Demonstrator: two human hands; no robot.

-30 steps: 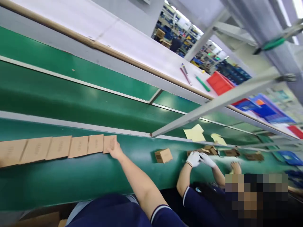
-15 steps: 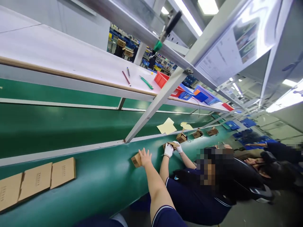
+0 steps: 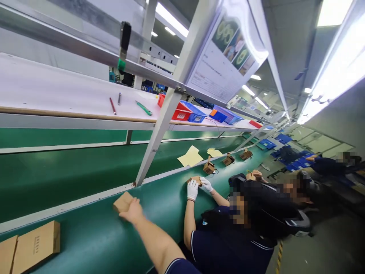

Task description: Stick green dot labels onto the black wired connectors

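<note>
My right hand (image 3: pixel 133 210) reaches in from the bottom and holds a small brown cardboard box (image 3: pixel 123 201) by its near right end. Its thumb lies along the near side and its fingers bend over the right side. The box rests on the green conveyor belt (image 3: pixel 94 236), near its far rail. Left of it lie larger flat cardboard boxes (image 3: pixel 40 243) side by side, with printing on top. My left hand is out of view.
A co-worker's white-gloved hands (image 3: pixel 192 189) handle another cardboard box on the right. Beyond are opened boxes (image 3: pixel 209 168) and yellow paper sheets (image 3: pixel 190 156). A metal post (image 3: pixel 154 146) rises by the belt to a shelf with red bins (image 3: pixel 181 112) and pens.
My right hand has moved left along the belt with the small box, from spread fingers to a grip. My view has turned right. The co-worker's gloved hands have shifted on their box.
</note>
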